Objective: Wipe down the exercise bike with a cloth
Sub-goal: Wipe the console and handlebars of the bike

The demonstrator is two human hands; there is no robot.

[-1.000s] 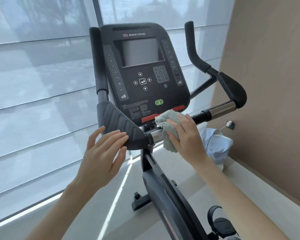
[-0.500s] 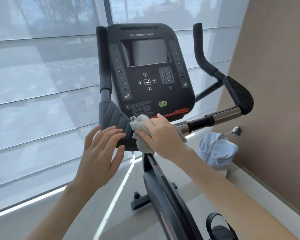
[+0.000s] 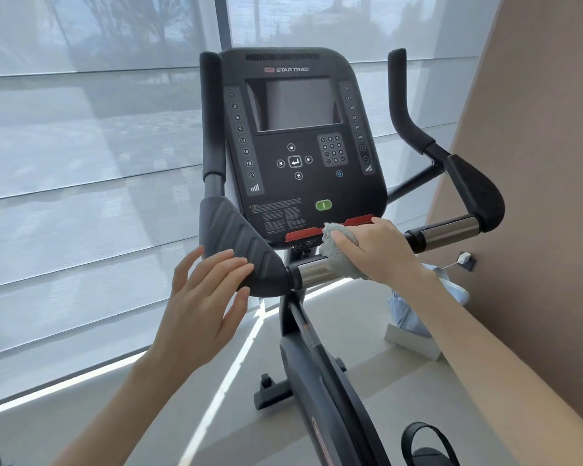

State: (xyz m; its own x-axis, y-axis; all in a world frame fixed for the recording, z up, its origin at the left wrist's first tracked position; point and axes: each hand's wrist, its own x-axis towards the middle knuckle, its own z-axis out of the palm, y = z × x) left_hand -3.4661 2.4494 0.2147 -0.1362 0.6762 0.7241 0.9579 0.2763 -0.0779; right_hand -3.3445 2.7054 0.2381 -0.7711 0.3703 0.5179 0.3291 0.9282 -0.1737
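Grey cloth [image 3: 340, 260] largely under right hand [image 3: 381, 250], over chrome handlebar [image 3: 313, 272]

Gym room: exercise bike [image 3: 317, 381] with console [image 3: 300, 142], blinded window wall [image 3: 81, 196].

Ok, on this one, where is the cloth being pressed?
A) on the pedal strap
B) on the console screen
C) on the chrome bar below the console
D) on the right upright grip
C: the right hand holds the grey cloth wrapped over the chrome bar, just under the red strip at the bottom of the console. The screen and the upright grips are untouched.
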